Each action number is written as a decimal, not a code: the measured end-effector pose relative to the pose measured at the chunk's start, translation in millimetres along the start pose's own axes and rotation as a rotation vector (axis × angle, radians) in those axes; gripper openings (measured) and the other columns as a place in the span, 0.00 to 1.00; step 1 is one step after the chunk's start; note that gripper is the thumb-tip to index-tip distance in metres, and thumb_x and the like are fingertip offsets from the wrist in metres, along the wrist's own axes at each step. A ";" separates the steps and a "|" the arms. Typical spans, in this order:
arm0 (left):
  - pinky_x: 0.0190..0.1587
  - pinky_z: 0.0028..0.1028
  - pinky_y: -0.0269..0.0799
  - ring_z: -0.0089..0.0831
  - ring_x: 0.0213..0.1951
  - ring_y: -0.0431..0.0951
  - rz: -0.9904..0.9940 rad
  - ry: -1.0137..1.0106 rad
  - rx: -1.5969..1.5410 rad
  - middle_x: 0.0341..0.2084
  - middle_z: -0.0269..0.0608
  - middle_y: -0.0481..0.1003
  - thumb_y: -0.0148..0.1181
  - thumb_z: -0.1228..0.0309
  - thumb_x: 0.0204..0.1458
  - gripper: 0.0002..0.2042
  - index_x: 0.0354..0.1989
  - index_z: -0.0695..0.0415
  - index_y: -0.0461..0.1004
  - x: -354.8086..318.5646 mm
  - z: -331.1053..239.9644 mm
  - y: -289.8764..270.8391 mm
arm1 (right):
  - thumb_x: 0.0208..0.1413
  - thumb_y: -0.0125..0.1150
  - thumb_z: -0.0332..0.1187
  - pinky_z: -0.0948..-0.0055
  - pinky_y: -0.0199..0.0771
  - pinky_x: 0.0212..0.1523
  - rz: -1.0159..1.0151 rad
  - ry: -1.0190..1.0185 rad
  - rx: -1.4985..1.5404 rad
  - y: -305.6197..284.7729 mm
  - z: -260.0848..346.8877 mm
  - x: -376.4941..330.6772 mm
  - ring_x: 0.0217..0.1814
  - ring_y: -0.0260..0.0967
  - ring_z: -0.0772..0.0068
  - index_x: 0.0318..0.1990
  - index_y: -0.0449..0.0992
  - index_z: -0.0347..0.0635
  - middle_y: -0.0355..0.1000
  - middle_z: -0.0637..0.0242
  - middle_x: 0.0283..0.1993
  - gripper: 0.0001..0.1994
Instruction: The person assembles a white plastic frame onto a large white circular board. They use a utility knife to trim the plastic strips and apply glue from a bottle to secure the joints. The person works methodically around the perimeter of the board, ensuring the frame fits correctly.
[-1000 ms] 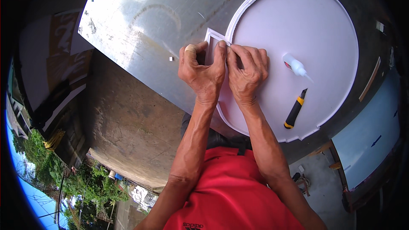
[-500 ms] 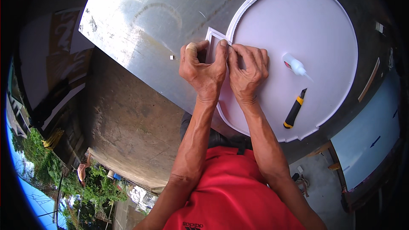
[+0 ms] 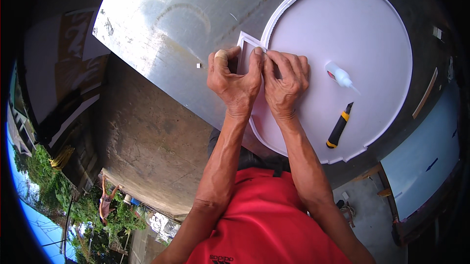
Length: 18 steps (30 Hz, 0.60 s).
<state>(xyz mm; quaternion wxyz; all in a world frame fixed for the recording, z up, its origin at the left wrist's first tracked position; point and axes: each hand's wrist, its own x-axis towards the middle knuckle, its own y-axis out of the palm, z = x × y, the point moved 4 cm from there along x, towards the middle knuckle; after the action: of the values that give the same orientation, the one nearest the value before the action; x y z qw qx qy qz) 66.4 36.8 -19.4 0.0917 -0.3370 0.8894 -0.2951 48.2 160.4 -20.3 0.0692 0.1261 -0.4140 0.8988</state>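
Together the left hand [image 3: 234, 82] and the right hand [image 3: 285, 82] press a small white frame piece [image 3: 245, 39] against the raised rim of the large white round panel [image 3: 342, 29], at its left edge, on the grey metal sheet [image 3: 161, 24]. Fingers of both hands are curled down and closed on the frame piece, thumbs meeting over it; most of it lies hidden beneath them, one corner poking out above the fingertips. It looks light, thin and fairly stiff, likely easy to snap or shift, so it is best held by its edges. A glue bottle [image 3: 339, 74] and a yellow-black utility knife [image 3: 339, 126] lie on the panel, apart to the right.
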 end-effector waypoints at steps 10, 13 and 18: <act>0.33 0.24 0.72 0.23 0.28 0.74 0.001 -0.010 -0.011 0.29 0.36 0.74 0.82 0.68 0.45 0.17 0.33 0.64 0.79 -1.1 0.1 0.9 | 0.51 0.74 0.27 0.62 0.64 0.39 -0.005 0.005 0.008 0.9 -0.2 0.1 0.36 0.70 0.65 0.37 0.83 0.49 0.78 0.77 0.34 0.07; 0.30 0.29 0.72 0.31 0.26 0.74 -0.016 -0.020 -0.033 0.27 0.41 0.73 0.81 0.67 0.43 0.17 0.33 0.64 0.79 -1.2 0.7 1.4 | 0.52 0.74 0.27 0.62 0.64 0.39 -0.002 0.009 0.007 1.4 -0.4 -0.5 0.36 0.71 0.65 0.37 0.83 0.49 0.78 0.77 0.34 0.07; 0.30 0.29 0.72 0.31 0.26 0.74 -0.026 0.005 -0.033 0.27 0.41 0.73 0.81 0.67 0.43 0.17 0.32 0.64 0.79 -0.6 0.9 1.9 | 0.52 0.74 0.27 0.62 0.64 0.39 0.000 0.008 0.003 0.6 0.3 0.4 0.36 0.71 0.65 0.37 0.83 0.49 0.78 0.76 0.34 0.06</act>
<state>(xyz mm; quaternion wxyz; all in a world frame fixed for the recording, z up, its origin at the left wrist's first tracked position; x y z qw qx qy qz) 66.2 37.8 -21.2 0.0798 -0.3493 0.8899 -0.2822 47.8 159.9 -20.4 0.0706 0.1225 -0.4125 0.8999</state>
